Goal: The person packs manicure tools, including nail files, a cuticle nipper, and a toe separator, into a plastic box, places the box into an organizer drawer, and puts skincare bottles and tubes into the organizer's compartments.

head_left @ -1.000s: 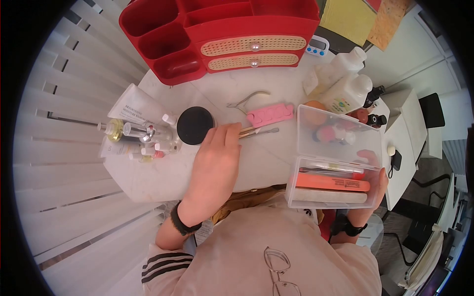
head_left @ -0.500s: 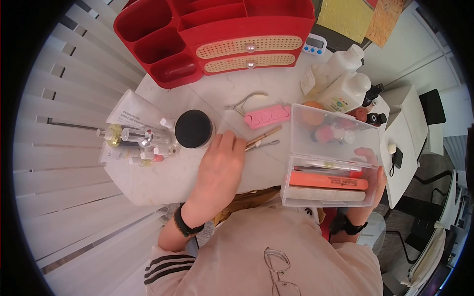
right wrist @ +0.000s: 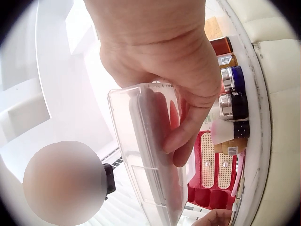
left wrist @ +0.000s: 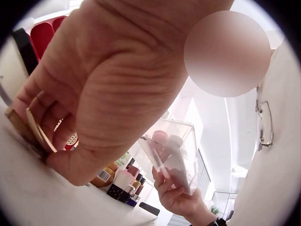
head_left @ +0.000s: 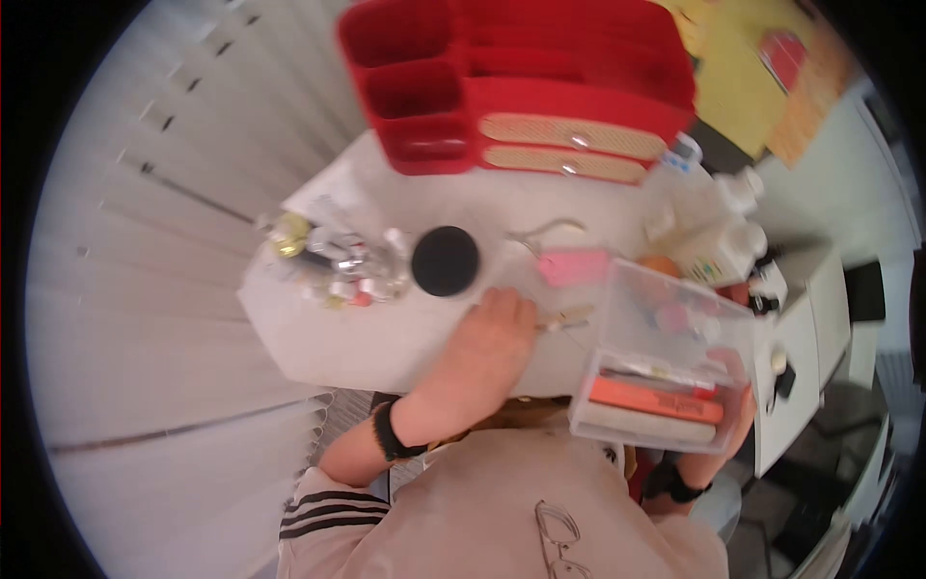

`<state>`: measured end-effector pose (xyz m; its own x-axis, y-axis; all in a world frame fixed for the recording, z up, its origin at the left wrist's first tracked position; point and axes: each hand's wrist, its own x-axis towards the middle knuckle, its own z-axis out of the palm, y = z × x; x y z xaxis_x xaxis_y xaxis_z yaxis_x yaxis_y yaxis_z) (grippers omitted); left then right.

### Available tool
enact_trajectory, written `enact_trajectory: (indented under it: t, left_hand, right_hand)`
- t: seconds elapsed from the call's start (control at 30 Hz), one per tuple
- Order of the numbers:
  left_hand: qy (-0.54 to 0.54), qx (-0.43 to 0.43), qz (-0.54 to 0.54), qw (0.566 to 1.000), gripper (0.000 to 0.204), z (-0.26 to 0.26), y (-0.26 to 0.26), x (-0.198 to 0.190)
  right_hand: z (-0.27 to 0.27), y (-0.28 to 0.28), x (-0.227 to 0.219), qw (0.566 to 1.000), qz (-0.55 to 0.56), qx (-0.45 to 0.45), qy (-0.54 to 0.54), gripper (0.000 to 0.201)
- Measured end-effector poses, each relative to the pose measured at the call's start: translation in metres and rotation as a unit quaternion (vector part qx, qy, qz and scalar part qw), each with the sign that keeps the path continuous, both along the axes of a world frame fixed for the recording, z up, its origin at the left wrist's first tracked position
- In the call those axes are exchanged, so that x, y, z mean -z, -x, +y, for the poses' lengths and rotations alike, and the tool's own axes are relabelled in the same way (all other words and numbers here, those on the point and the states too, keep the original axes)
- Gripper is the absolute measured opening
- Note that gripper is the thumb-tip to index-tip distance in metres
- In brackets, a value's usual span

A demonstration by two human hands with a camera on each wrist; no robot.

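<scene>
- Setting: an indoor nail-care corner; whether home, salon or office cannot be told.
- Tabletop (head_left: 318, 343): small bottles (head_left: 357, 280), nippers (head_left: 531, 237), pink toe separator (head_left: 576, 267), red organiser (head_left: 535, 82), clear case (head_left: 644, 436) of slim tools.
- Room: pale blinds (head_left: 145, 338), white desk (head_left: 779, 420).

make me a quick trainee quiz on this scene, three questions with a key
1. True or false: the clear box in the right hand has its lid open.
2. Multiple choice: which of these lies inside the box? A) the orange bar B) the black-lidded jar C) the nippers
3. Short answer: in the left wrist view, what shows at the fingertips of the left hand?

Key
1. True
2. A
3. Slim tan tools
</scene>
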<state>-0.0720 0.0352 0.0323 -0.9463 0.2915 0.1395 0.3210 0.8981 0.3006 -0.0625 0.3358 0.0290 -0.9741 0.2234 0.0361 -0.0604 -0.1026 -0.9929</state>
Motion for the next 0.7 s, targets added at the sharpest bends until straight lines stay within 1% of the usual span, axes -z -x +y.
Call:
enact_trajectory:
  t: [0.07, 0.1, 0.13, 0.17, 0.2, 0.27, 0.37, 0.4, 0.47, 0.5, 0.57, 0.63, 0.7]
  left_hand:
    - [0.015, 0.025, -0.005, 1.000, 0.023, 0.003, -0.003, -0.002]
    - [0.025, -0.004, 0.005, 1.000, 0.023, 0.005, -0.004, -0.001]
    - [0.025, 0.001, 0.005, 1.000, 0.024, 0.008, -0.004, 0.000]
    - [0.025, 0.007, 0.003, 1.000, 0.025, 0.011, -0.005, -0.001]
    - [0.029, -0.015, 0.009, 0.999, 0.025, 0.006, -0.006, 0.000]
    - [0.042, -0.011, 0.007, 0.999, 0.028, 0.010, -0.009, -0.001]
    - [0.061, -0.016, 0.014, 0.998, 0.029, 0.011, -0.013, -0.003]
    - [0.060, -0.010, 0.016, 0.998, 0.029, 0.011, -0.014, -0.004]
    - [0.075, -0.019, 0.016, 0.997, 0.031, 0.010, -0.014, -0.007]
    - [0.085, -0.026, 0.015, 0.996, 0.030, 0.013, -0.013, -0.003]
    - [0.095, -0.033, 0.015, 0.995, 0.030, 0.020, -0.012, 0.008]
    - [0.095, -0.071, 0.031, 0.992, 0.028, 0.026, -0.010, 0.021]
    - [0.092, -0.079, 0.042, 0.992, 0.027, 0.028, -0.009, 0.032]
  right_hand:
    - [0.003, -0.001, 0.005, 0.998, -0.009, -0.034, 0.052, 0.063]
    - [0.006, 0.000, 0.011, 0.998, -0.012, -0.030, 0.055, 0.063]
    - [0.011, 0.002, 0.017, 0.998, -0.016, -0.024, 0.058, 0.064]
    - [0.012, 0.007, 0.017, 0.996, -0.007, -0.058, 0.065, 0.065]
    - [0.008, 0.009, 0.014, 0.989, -0.014, -0.100, 0.106, 0.065]
    - [0.002, 0.014, 0.014, 0.990, -0.015, -0.079, 0.112, 0.065]
    - [-0.008, 0.015, 0.003, 0.983, -0.024, -0.102, 0.153, 0.062]
    - [-0.002, 0.017, 0.006, 0.981, -0.020, -0.113, 0.157, 0.062]
    - [-0.005, 0.022, 0.000, 0.959, -0.021, -0.213, 0.187, 0.072]
    - [-0.021, 0.018, -0.004, 0.980, -0.031, -0.093, 0.173, 0.061]
    - [-0.014, 0.022, 0.002, 0.977, -0.025, -0.110, 0.179, 0.061]
    - [-0.005, 0.024, 0.008, 0.976, -0.021, -0.119, 0.182, 0.062]
    - [0.003, 0.025, 0.012, 0.973, -0.016, -0.156, 0.171, 0.063]
